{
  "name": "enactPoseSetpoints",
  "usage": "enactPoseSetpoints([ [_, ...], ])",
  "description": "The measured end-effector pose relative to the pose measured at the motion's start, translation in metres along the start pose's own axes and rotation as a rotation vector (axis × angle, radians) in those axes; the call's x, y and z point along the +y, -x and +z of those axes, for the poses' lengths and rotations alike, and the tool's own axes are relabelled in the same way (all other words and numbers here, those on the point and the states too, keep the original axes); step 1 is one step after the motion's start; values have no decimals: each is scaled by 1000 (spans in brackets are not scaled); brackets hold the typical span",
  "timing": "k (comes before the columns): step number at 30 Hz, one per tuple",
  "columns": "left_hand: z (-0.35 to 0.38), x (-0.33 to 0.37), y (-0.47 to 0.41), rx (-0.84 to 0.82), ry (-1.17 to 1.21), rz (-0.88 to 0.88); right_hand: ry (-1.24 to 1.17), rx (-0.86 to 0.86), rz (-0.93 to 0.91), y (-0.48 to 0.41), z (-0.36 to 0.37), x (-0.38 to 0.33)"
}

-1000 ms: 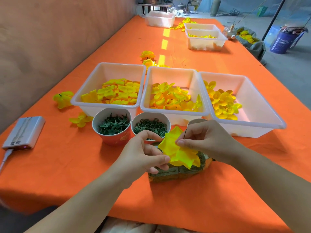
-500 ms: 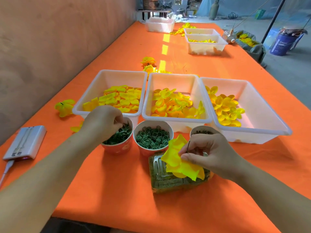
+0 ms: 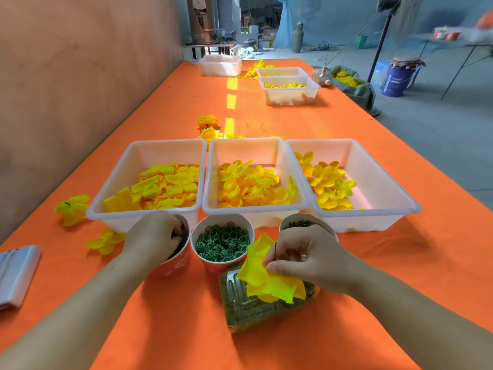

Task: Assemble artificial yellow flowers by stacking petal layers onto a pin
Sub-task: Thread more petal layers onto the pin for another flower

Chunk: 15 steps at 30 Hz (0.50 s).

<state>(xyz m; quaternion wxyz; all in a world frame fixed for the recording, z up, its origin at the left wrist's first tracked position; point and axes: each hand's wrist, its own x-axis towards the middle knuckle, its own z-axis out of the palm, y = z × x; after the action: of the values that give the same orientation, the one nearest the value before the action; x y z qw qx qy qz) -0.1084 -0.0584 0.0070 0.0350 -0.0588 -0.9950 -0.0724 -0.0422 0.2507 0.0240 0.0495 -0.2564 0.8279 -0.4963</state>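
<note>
Petal layers (image 3: pixel 269 279) sit stacked on the pin (image 3: pixel 275 251), which the right hand (image 3: pixel 306 259) pinches between thumb and fingers, just right of the ring cup (image 3: pixel 222 243) and nearer the person. Left hand (image 3: pixel 157 236) is in the left cup (image 3: pixel 170 268) just beside the ring cup, fingers curled down inside; cannot tell whether they grip anything. Judgement: several layers on, green fittings not yet added.

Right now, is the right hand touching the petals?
Touching. The head view shows the right hand pinching the pin, with its thumb pressed onto the yellow petals.
</note>
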Motion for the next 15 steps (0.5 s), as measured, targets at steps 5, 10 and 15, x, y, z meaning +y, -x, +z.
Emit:
enactPoseSetpoints([
  [5, 0, 1, 5, 7, 82, 45, -35, -7, 14, 0, 1, -5],
  [10, -3, 3, 7, 135, 17, 60, -5, 9, 9, 2, 2, -5],
  [15, -7, -6, 7, 338, 139, 9, -2, 16, 8, 1, 2, -4],
])
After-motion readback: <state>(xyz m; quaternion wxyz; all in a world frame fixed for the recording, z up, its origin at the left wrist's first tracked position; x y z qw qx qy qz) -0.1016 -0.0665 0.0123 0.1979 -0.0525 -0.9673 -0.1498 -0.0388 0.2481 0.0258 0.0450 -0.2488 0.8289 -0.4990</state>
